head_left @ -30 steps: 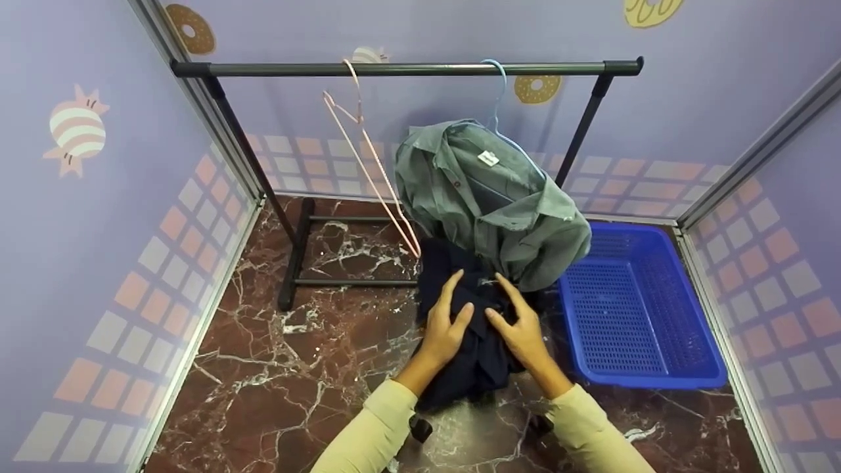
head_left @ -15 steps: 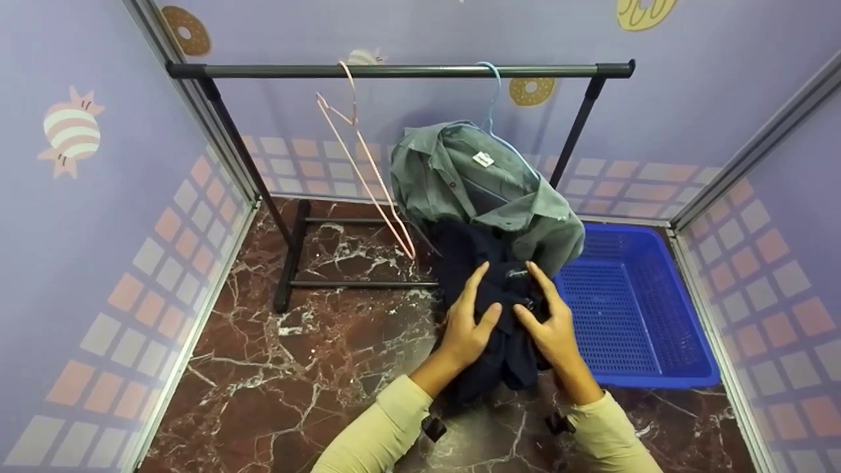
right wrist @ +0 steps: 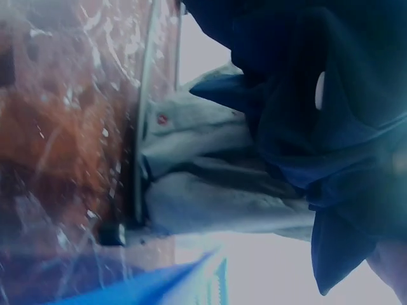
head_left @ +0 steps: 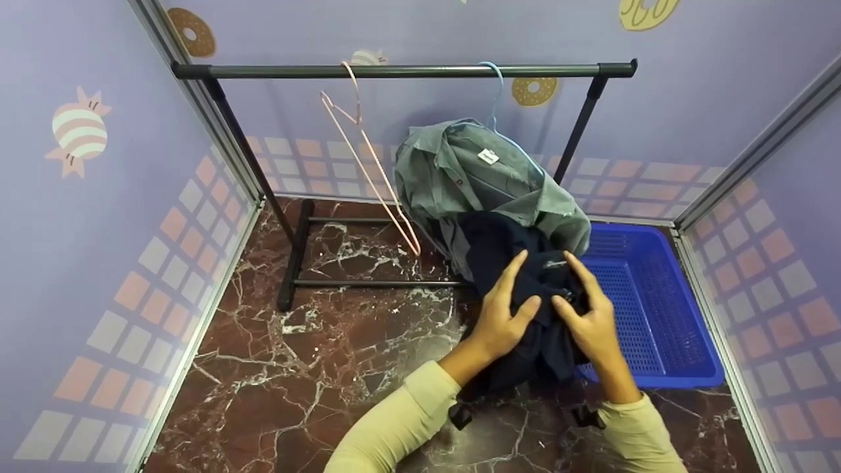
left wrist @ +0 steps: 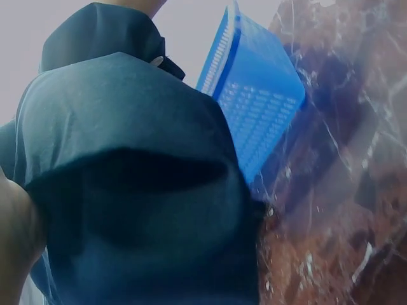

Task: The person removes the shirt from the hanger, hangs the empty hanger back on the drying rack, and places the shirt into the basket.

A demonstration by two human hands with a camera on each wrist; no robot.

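Fingers of your left hand (head_left: 502,315) and right hand (head_left: 587,318) curl into the bunched navy garment (head_left: 525,289), pinching it from both sides — held off the marble floor (head_left: 295,368), just in front of the grey-green shirt (head_left: 479,184) on its blue hanger (head_left: 496,98). Judged step: gathering the garment; next you'd need to find its collar for the empty pink hanger (head_left: 368,164) on the rail (head_left: 401,69) — hanging shirt and blue basket (head_left: 650,309) crowd the right.

A reddish-brown marble floor (head_left: 282,368) with white veins fills the booth. Lilac walls (head_left: 72,217) carry donut and candy prints above pink and white squares. A black clothes rail (head_left: 401,69) spans twelve o'clock; metal corner posts (head_left: 755,157) frame the sides.
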